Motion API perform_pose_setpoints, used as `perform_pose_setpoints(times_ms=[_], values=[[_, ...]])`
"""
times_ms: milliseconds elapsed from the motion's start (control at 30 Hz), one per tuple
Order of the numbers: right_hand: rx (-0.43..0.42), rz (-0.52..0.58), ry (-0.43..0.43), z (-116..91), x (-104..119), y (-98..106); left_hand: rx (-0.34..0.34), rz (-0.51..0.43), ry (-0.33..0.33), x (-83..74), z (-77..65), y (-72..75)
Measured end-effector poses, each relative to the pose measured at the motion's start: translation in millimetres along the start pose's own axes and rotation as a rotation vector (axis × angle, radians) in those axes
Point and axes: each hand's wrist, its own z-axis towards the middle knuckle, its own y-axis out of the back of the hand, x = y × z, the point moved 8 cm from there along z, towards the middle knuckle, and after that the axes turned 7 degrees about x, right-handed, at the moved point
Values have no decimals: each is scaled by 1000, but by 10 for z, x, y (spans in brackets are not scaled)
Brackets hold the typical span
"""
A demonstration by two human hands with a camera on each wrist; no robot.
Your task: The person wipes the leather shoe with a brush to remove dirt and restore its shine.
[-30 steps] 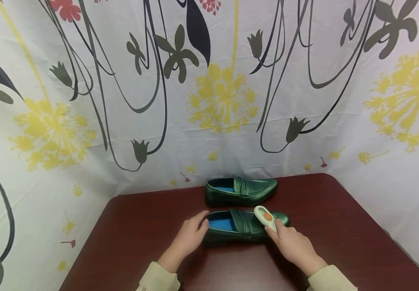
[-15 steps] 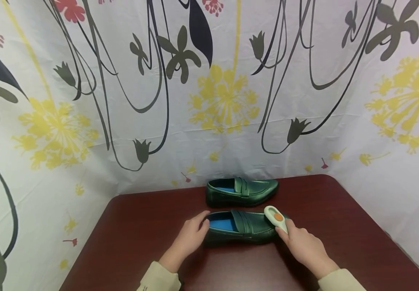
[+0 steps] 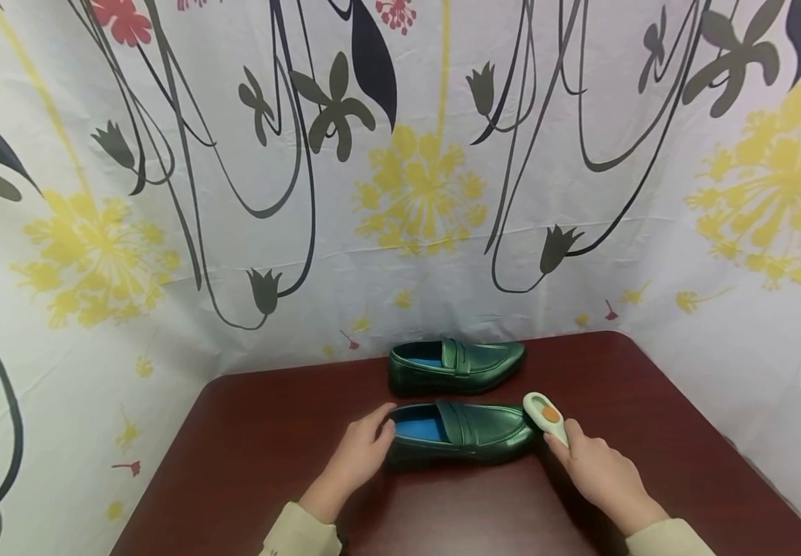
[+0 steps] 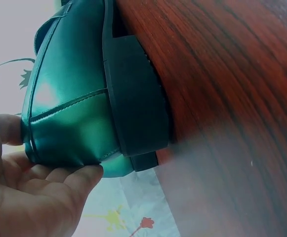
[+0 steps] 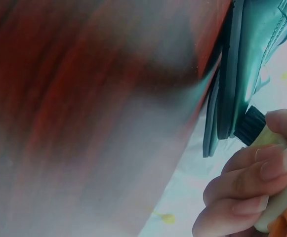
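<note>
A shiny green loafer (image 3: 497, 432) with a blue insole lies lengthwise on the table, toe to the right. My left hand (image 3: 354, 455) grips its heel end; in the left wrist view the thumb is at the collar and the fingers curl against the back of the green heel (image 4: 74, 133). At the toe, my right hand (image 3: 602, 475) holds a small brush (image 3: 546, 415) with a pale green looped handle and an orange spot. The right wrist view shows its dark bristles (image 5: 251, 126) right at the toe tip, fingers wrapped around the handle.
Behind the held loafer stands a matching green loafer (image 3: 487, 367), also toe to the right, near the back edge of the dark red wooden table (image 3: 268, 432). A white flower-printed cloth (image 3: 414, 309) hangs around the table's back and sides.
My right hand has slid the brush rightward along the loafer's upper, from behind the toe out to its tip. The left hand keeps its hold on the heel.
</note>
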Motion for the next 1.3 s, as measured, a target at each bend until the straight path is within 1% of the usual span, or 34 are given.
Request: perform_pose_setpoints(times_ms=[100,333,433,500,567,600,767,867,933,1033,1167,1300], values=[[0,5,-1,2,-16,-9,4,-1,8,8,5,6],[8,12,-3,9,-29,-5,18,-16,52,64,52,20],[7,13,-3,1,-41,7,20,-21,47,46,96,44],[4,14,-3,-2,-46,14,34,-33,48,36,133,63],[2,14,-4,-2,-47,15,67,-70,64,45,172,78],[3,16,-3,-1,-45,12,92,-103,85,67,185,79],[14,25,-4,-1,-38,-20,229,-329,245,267,199,27],[12,28,-2,-5,-31,-35,283,-415,312,378,190,-11],[8,28,0,-6,-27,-40,319,-434,332,420,189,-37],[3,25,0,-6,-30,-47,372,-416,342,430,190,-72],[8,27,-7,1,-41,-60,433,-382,320,382,170,-118],[12,36,-13,-7,-47,-52,472,-368,288,309,124,-148]])
